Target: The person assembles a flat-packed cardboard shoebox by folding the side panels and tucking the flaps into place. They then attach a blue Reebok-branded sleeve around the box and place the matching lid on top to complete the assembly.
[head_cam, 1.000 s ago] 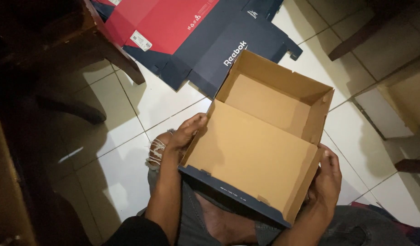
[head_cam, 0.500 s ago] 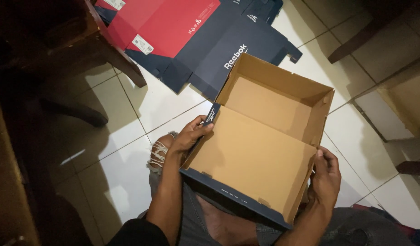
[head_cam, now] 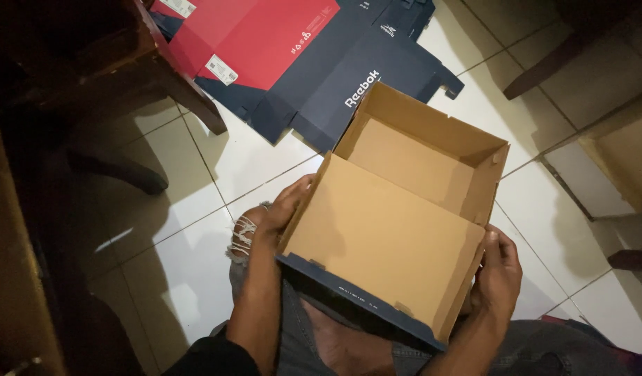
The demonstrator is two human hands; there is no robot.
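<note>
- Head view: a cardboard box (head_cam: 397, 230) sits tilted over the person's lap, its brown inside facing up and its dark blue outside showing along the near edge.
- The box has two parts joined at a fold: a deeper tray at the far end with upright walls, and a wide flat panel (head_cam: 384, 244) nearer the body.
- The left hand (head_cam: 283, 212) grasps the left edge of the flat panel, fingers curled over the rim onto the brown inner face, thumb side tucked beneath.
- The right hand (head_cam: 498, 275) clasps the near right corner of the box from outside, palm against the side wall and fingers wrapped around the edge; both hands are closed on the cardboard, neither one released.
- Under the box, the person's knees in grey trousers (head_cam: 300, 334) show, with a frayed tear (head_cam: 243, 237) in the cloth just beside the left wrist.
- On the white tiled floor (head_cam: 189, 278) beyond the box lies a flattened carton sheet (head_cam: 300, 63), red on the left part and dark blue on the right, with small white labels on it; its near edge lies just beside the far corner of the held box.
- A dark wooden furniture leg (head_cam: 189, 94) stands at the upper left, overlapping the red sheet's corner.
- Another dark leg (head_cam: 544, 66) crosses the tiles at the upper right, well apart from the hands.
- The left side of the view is in deep shadow and cannot be made out.
</note>
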